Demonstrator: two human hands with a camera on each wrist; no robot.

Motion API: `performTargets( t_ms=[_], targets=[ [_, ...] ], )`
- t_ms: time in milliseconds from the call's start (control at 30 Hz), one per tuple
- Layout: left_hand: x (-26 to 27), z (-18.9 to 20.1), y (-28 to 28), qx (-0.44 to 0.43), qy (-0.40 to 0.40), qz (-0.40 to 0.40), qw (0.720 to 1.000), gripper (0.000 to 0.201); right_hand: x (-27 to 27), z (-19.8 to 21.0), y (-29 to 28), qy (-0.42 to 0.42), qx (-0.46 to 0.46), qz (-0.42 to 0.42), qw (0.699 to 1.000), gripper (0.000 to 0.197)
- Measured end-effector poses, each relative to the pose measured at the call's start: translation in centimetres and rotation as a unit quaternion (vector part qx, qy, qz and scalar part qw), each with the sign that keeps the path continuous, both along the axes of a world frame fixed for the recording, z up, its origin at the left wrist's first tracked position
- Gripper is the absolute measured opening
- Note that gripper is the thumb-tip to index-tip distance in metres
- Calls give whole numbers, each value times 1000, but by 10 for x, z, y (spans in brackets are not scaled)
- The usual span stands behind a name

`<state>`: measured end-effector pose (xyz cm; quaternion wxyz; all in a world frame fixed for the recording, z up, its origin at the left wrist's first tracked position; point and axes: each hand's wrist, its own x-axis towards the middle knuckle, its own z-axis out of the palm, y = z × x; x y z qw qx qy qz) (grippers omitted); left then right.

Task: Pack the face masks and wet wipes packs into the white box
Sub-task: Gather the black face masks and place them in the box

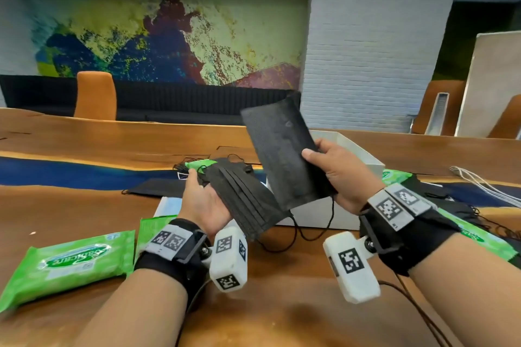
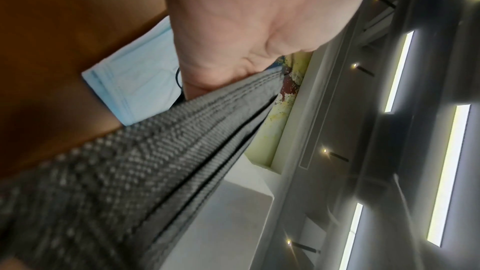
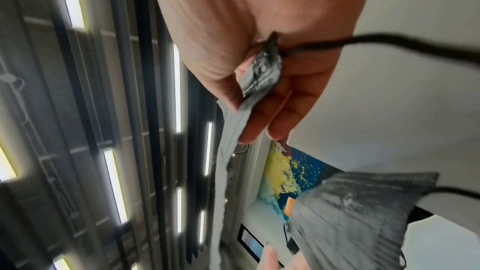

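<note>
Both hands are gripping black masks: left hand (image 1: 201,200) a pleated mask (image 1: 242,200), right hand (image 1: 338,175) a raised mask (image 1: 282,149); dangling ear loops (image 1: 313,231) risk snagging the white box (image 1: 363,155).

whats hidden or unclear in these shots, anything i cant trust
- White box interior: head view, blocked by the raised black mask in the right hand.
- Left hand fingers: left wrist view, covered by its black masks.
- Blue mask: mostly behind the left hand in the head view.
- Mask count per hand: too blurred.
</note>
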<state>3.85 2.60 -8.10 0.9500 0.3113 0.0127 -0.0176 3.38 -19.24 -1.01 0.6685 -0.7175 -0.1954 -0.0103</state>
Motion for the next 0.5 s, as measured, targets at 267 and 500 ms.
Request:
performTargets(
  t_ms=[267,500],
  targets=[
    [-5,1,-9,96,-39,-62,993,92,7,-21,35,50,-103,17,993,11],
    [-11,0,-11,193,-38,-32,980,31,12,-43,41,38,-221,-15,974,18]
  ],
)
